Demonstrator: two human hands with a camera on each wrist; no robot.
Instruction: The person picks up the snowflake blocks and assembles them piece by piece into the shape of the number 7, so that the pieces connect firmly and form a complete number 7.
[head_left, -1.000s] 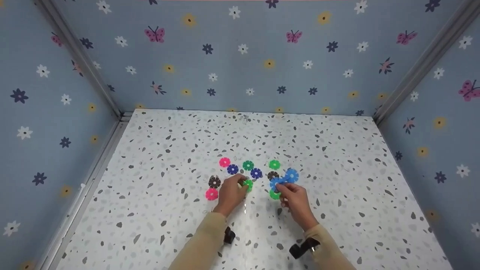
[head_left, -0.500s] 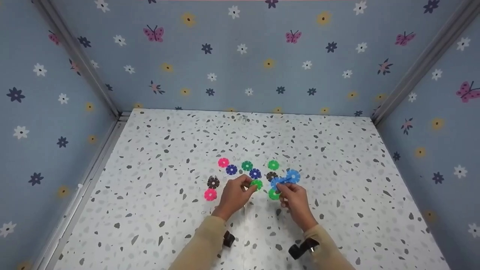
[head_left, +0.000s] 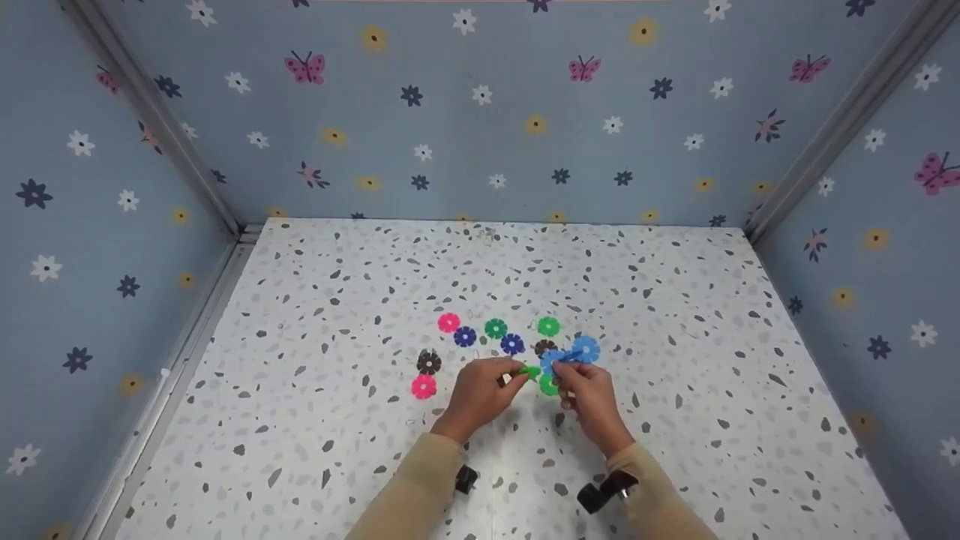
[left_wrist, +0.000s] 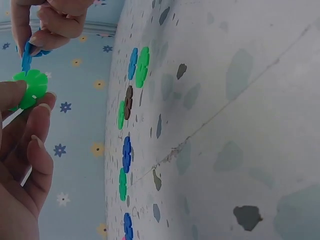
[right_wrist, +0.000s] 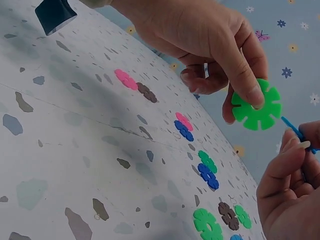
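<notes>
My left hand (head_left: pixel 484 394) pinches a bright green notched disc (right_wrist: pixel 270 111) between thumb and fingers, turned edge-on in the head view. My right hand (head_left: pixel 592 397) pinches a blue notched disc (head_left: pixel 551 363), and its thin edge meets or nearly meets the green disc's rim in the left wrist view. Another blue disc (head_left: pixel 586 349) shows just beyond the right fingers; whether it is joined to the held one I cannot tell. Under the right hand lies a green disc (head_left: pixel 548 385), partly hidden. A brown disc (head_left: pixel 545 348) lies behind the held blue piece.
On the speckled table (head_left: pixel 337 315) lie more discs: pink (head_left: pixel 448 322), dark blue (head_left: pixel 465 337), teal green (head_left: pixel 496 328), bright green (head_left: pixel 549 326), and at left a brown one (head_left: pixel 429 363) beside a second pink. Flowered walls (head_left: pixel 480 112) enclose the back and sides.
My left hand has moved right with the green disc, bringing it close to the blue one and turning it from face-on to edge-on. The right hand has stayed nearly still.
</notes>
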